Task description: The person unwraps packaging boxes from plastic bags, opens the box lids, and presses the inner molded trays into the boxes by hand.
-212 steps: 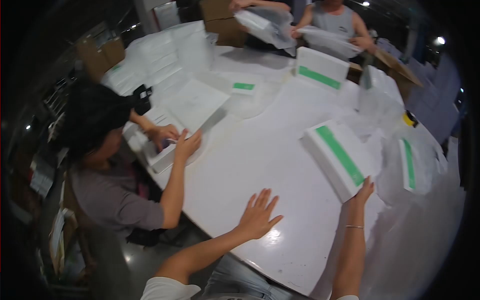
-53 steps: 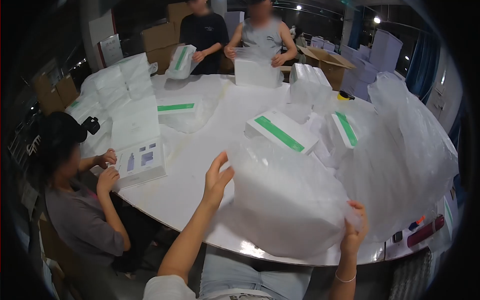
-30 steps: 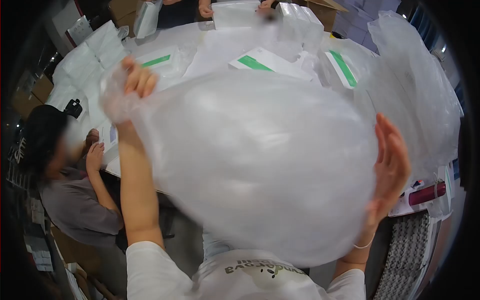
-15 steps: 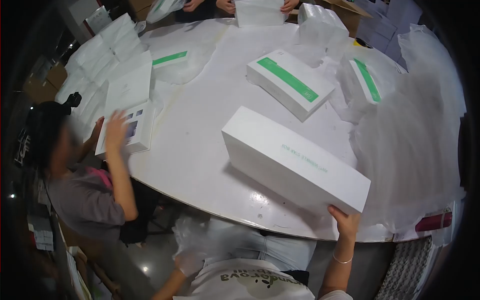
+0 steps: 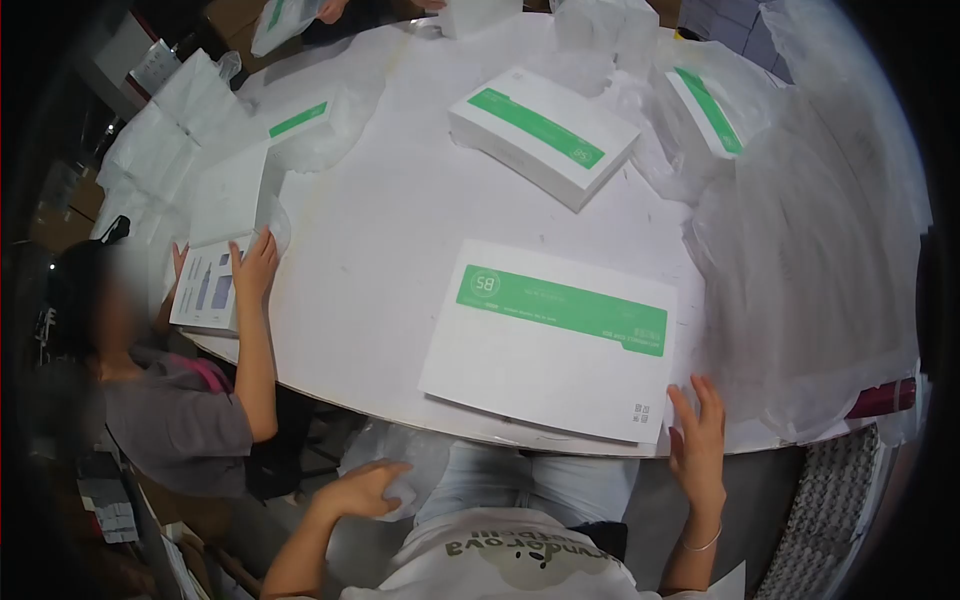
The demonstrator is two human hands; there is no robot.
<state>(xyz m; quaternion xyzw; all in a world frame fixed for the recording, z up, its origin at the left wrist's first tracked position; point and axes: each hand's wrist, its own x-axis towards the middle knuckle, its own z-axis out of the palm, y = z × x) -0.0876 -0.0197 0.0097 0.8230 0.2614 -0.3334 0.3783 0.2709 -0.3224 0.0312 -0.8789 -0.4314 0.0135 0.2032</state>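
A flat white box [image 5: 545, 370] with a green band and small printed codes lies near the front edge of the table. Just past its right corner is my right hand [image 5: 700, 445], fingers spread; it is close to the box, and contact is hard to judge. Below the table edge, my left hand [image 5: 365, 488] is closed on a clear plastic bag [image 5: 425, 462] that hangs beside my lap. Part of that bag is hidden by the hand.
More green-banded boxes stand on the round white table [image 5: 350, 300], including one white box [image 5: 545, 130] farther back. Plastic bags [image 5: 810, 260] are heaped at right. A co-worker [image 5: 170, 400] at left handles an open box [image 5: 210, 285]. Wrapped boxes [image 5: 150, 150] are stacked behind.
The white box went from tilted up in my right hand to lying flat, green band upward. My right hand let go. The co-worker's hand came down onto the open box.
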